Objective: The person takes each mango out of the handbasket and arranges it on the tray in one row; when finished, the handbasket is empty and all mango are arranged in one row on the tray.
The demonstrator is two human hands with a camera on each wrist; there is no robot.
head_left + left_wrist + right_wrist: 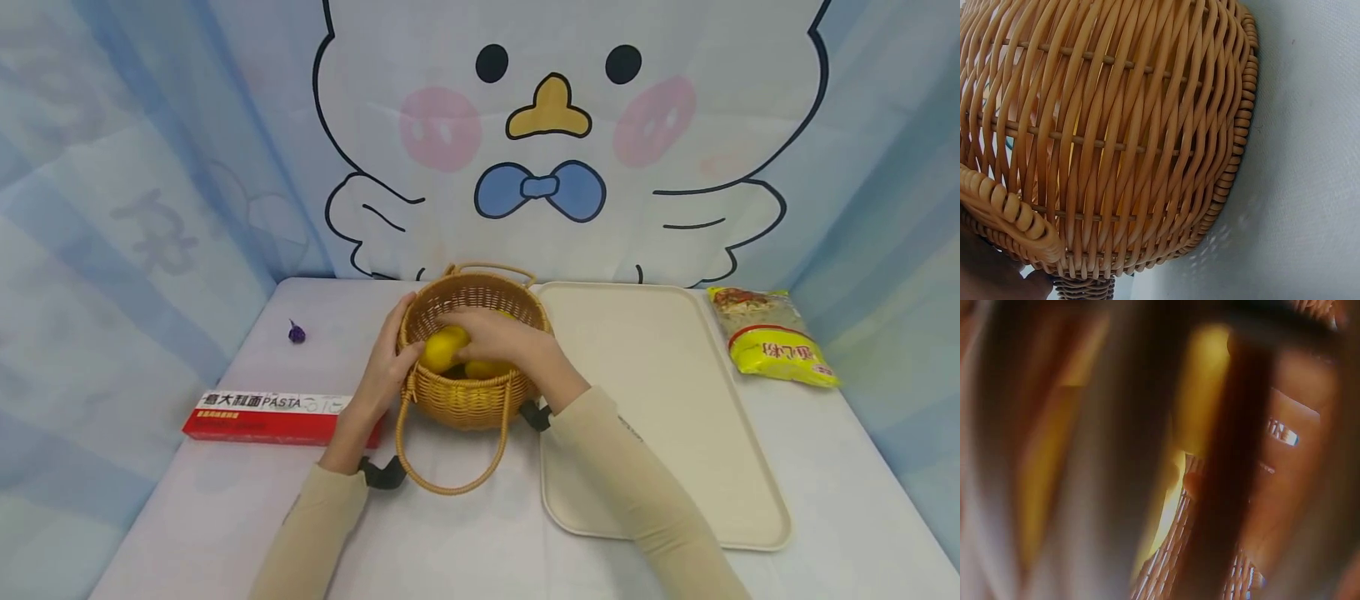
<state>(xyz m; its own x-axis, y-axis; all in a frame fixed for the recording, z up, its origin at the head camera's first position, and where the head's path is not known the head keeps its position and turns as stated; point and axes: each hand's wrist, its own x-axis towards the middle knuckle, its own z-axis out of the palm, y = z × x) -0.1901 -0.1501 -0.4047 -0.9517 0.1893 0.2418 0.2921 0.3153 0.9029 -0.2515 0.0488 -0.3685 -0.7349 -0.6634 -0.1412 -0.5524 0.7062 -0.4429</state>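
A round wicker basket (467, 407) stands at the middle of the table, its front handle (450, 492) folded down onto the cloth. My left hand (384, 373) grips the basket's left rim, thumb at the rim and fingers along the outside. Inside the basket, my right hand (495, 335) curls its fingers over a yellow lemon (444, 350). More yellow fruit (487, 369) lies under that hand, partly covered. In the left wrist view the woven wall (1135, 125) fills most of the picture. Yellow fruit (1204, 387) shows blurred through the weave in the right wrist view.
A cream tray (727, 467) lies right of the basket, beneath the right forearm. Beyond it sits a yellow-and-clear food bag (776, 337). A red-and-white pasta box (262, 417) lies at the left, with a small purple object (297, 333) behind it. A printed curtain hangs behind.
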